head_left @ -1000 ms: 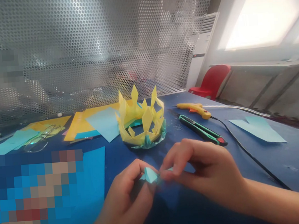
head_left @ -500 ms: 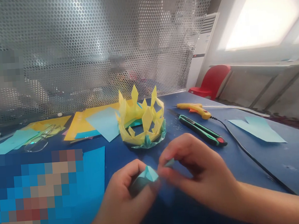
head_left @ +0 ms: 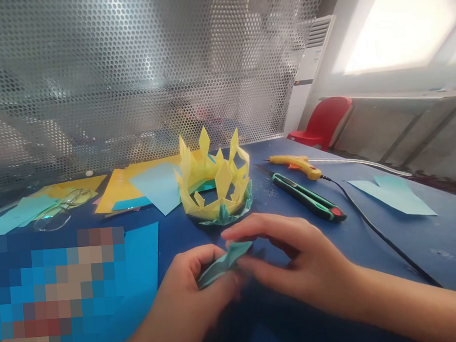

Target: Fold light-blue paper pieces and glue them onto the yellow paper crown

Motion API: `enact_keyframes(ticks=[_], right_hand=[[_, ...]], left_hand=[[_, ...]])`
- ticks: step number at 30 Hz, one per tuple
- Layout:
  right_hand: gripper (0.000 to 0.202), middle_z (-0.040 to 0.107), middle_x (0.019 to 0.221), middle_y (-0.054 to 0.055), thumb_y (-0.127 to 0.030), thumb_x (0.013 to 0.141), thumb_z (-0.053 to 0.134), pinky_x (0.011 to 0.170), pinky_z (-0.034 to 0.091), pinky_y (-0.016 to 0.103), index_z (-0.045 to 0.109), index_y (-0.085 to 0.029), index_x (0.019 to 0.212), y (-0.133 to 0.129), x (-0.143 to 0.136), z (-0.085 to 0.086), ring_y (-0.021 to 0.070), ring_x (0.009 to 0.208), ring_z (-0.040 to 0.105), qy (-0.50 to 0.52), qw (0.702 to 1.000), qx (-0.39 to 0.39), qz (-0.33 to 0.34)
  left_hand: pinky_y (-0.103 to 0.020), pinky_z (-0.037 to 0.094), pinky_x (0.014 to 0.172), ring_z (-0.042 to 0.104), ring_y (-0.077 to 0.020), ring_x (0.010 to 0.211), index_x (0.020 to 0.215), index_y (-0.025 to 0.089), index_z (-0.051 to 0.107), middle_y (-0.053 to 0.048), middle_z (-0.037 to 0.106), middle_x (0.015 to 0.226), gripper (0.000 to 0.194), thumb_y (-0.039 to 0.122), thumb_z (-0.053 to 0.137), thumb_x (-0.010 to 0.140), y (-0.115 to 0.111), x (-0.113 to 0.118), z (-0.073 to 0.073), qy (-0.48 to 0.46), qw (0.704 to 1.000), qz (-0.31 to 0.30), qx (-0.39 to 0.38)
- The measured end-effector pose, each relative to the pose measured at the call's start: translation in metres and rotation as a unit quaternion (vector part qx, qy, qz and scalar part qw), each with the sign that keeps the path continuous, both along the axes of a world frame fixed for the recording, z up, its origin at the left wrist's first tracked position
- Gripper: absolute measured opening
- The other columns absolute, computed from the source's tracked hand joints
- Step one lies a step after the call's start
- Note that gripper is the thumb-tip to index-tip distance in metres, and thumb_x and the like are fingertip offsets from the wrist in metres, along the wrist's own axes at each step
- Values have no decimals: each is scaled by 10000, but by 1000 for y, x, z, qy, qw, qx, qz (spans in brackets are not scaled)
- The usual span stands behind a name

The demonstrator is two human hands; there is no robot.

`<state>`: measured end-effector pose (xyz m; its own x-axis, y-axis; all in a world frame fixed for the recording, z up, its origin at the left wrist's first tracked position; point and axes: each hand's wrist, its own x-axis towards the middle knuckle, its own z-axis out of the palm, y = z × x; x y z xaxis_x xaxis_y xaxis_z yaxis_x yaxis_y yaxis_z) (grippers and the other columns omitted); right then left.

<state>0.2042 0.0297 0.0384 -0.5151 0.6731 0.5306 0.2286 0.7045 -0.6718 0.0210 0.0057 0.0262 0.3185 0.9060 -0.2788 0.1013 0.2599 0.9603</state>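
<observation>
My left hand (head_left: 199, 293) is closed on a small folded piece of teal paper (head_left: 222, 262) at the lower middle. The fingers of my right hand (head_left: 292, 257) reach round the right end of that paper, thumb below and fingertips above; whether they grip it is hard to tell, as the thumb is blurred. Just beyond both hands stands a yellow paper crown (head_left: 211, 209), with crumpled teal paper (head_left: 225, 215) along its lower front and right edge.
A green and black cutter (head_left: 308, 196) and a yellow glue gun (head_left: 294, 162) with its cable lie right of the crown. Glasses (head_left: 55, 217), yellow sheets (head_left: 114, 192) and a blue sheet (head_left: 144, 265) are left. Pale teal paper (head_left: 394, 196) lies right.
The teal paper has turned and now shows a raised point towards the right. My right hand's fingers have spread and moved left over it, no longer pinching a bit apart.
</observation>
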Motion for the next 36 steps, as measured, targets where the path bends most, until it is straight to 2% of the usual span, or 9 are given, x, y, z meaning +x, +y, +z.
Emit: enact_keyframes(ticks=[4, 9, 12, 16, 20, 23, 26, 29, 36], right_hand=[[264, 745, 949, 33, -139, 812, 663, 778, 576, 249, 685, -190, 1070, 1, -2, -1, 149, 856, 709, 20, 997, -71, -11], [284, 745, 877, 36, -94, 788, 592, 690, 568, 219, 688, -160, 1047, 0, -4, 2, 128, 770, 694, 8, 999, -46, -26], [317, 743, 887, 27, -74, 756, 586, 710, 564, 224, 686, -176, 1040, -2, -5, 3, 129, 779, 691, -7, 999, -25, -35], [381, 740, 972, 25, -62, 713, 590, 772, 560, 230, 679, -195, 1058, -7, -8, 2, 144, 874, 698, -2, 997, -58, -56], [425, 714, 910, 2, -44, 704, 543, 744, 555, 228, 651, -205, 1082, -12, -12, -4, 126, 815, 693, 11, 992, -87, -91], [372, 661, 889, -11, -46, 716, 582, 714, 549, 216, 615, -216, 1045, -12, -11, -6, 109, 779, 655, 36, 992, -24, -120], [221, 591, 896, -9, -82, 761, 668, 734, 542, 207, 584, -225, 906, -9, -7, -3, 102, 798, 605, 41, 984, 89, -152], [148, 535, 941, 18, -104, 800, 697, 776, 544, 228, 608, -221, 822, -6, -1, 2, 118, 860, 596, -4, 972, 173, -161], [96, 575, 1010, 64, -150, 847, 668, 831, 538, 307, 711, -230, 879, -8, 1, 3, 170, 918, 603, -66, 951, 268, -141]], left_hand=[[-168, 243, 408, 331, -39, 419, 699, 177, 573, 68, 516, 564, 277, 421, 688, 763, 0, -2, 1, -10, 1000, -3, -1], [-161, 265, 436, 349, -46, 463, 710, 177, 572, 87, 475, 564, 203, 320, 701, 773, 0, -1, 4, -5, 1000, -1, 23], [-157, 271, 429, 345, -53, 474, 771, 178, 602, 80, 483, 585, 180, 341, 672, 802, 1, 0, 2, -3, 999, -18, 27], [-153, 305, 443, 361, -63, 492, 820, 184, 611, 75, 475, 605, 174, 356, 632, 830, 0, 0, -2, 15, 999, -31, 25], [-148, 332, 457, 379, -71, 518, 787, 186, 613, 79, 466, 597, 214, 386, 689, 805, -2, 0, -5, 12, 998, -36, 41], [-138, 387, 499, 455, -79, 556, 817, 199, 673, 69, 518, 592, 230, 428, 703, 815, -2, -2, -7, -28, 998, -24, 42], [-156, 491, 669, 603, -111, 726, 949, 249, 754, 27, 685, 740, 272, 485, 686, 833, 1, -3, -8, -99, 995, 0, 27], [-183, 516, 803, 668, -141, 859, 959, 287, 787, 24, 757, 852, 208, 420, 744, 804, 3, -2, -6, -134, 991, -2, 17], [-180, 537, 763, 707, -163, 873, 863, 311, 809, 53, 776, 762, 217, 254, 867, 662, 1, 1, -4, -146, 988, 41, 19]])
